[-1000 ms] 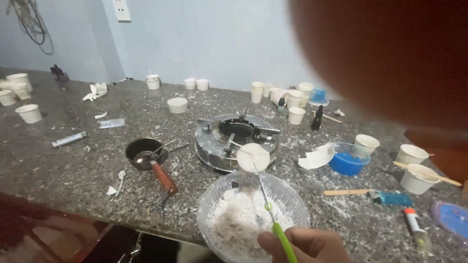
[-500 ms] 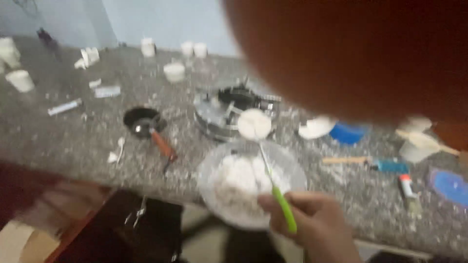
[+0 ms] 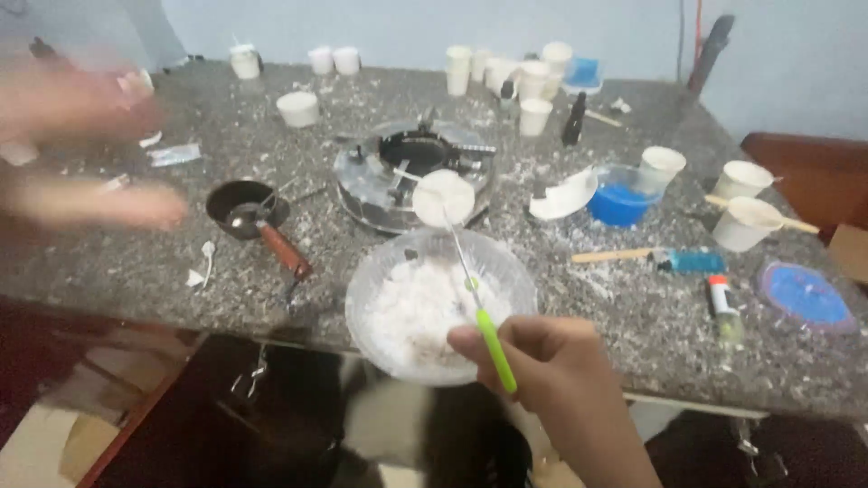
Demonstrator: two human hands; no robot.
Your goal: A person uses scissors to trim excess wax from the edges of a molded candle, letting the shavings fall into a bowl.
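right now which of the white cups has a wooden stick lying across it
The white cup at the far right, nearest the blue disc. The stick rests across its rim; the other cups carry none.

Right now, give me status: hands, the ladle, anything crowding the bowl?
Right hand gripping green-handled ladle, raised over clear bowl of white flakes. Left hand blurred, empty as far as visible, above the counter. Small burner just behind bowl.

The right hand (image 3: pixel 551 366) enters the head view from about 5 o'clock, bare, with no glove, ring or watch showing, and the forearm behind it carries no sleeve. The left hand (image 3: pixel 86 145), out at 10 o'clock, is a motion-smeared blur; it looks bare too, though details cannot be made out.
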